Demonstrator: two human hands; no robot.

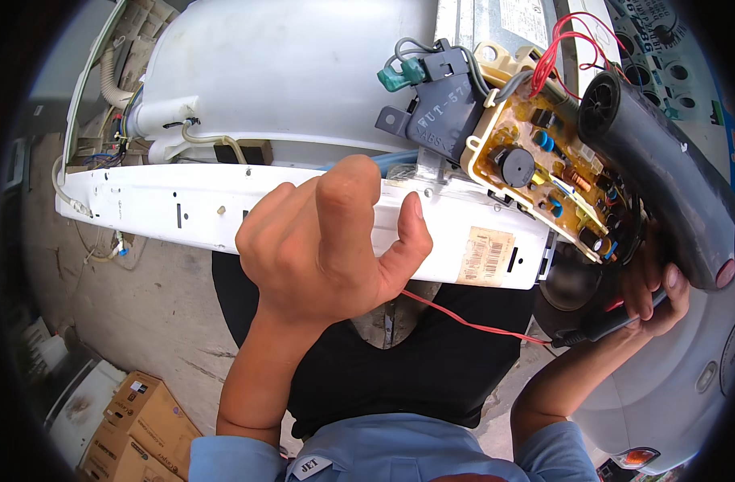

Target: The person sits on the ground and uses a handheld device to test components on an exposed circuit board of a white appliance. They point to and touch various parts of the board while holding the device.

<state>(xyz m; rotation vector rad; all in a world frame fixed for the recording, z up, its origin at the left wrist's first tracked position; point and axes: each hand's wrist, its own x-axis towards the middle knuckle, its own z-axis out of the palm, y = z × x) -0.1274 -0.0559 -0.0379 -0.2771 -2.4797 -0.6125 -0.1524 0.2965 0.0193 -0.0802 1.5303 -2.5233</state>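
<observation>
- Circuit board sits in a cream tray at the right end of the white panel; my view of its right edge is blocked by a black tube.
- My left hand is raised in front of the panel's middle, thumb spread away from the forefinger; the other fingers curl under, so their tips are hidden.
- My right hand, beyond the panel's right end, is closed around a black handle; the tube and shadow cover part of my fingers, and I cannot tell whether they touch the tube too.
- A red lead runs from the handle along the panel's near side, then drops from sight at my left hand.
- Beyond the panel, a grey box stands left of the board, and a white tub is cut off at the top.
</observation>
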